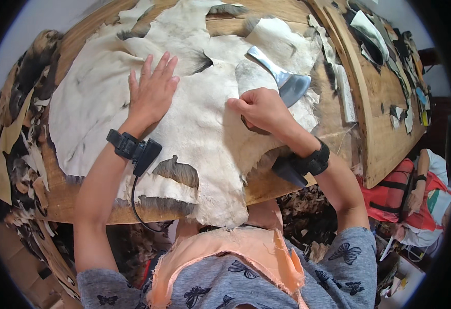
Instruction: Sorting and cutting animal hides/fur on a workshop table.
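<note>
A large pale animal hide [199,129] lies across the wooden table, smooth side up, with grey-brown fur showing at its edges and holes. My left hand [154,88] lies flat on it, fingers spread, holding nothing. Right of the middle, my right hand [266,110] is closed around a metal-bladed knife [291,85] with a broad curved blade and a narrower flared end. The blade sticks out beyond my knuckles, over the hide. Most of the grip is hidden in my fist; a dark brown part shows below it.
Fur and leather scraps [22,134] are heaped along the left edge, and more scraps [307,211] lie below the table. A raised wooden board [356,82] runs along the right, with hide pieces [369,36] beyond it. A person in red [423,193] is at the lower right.
</note>
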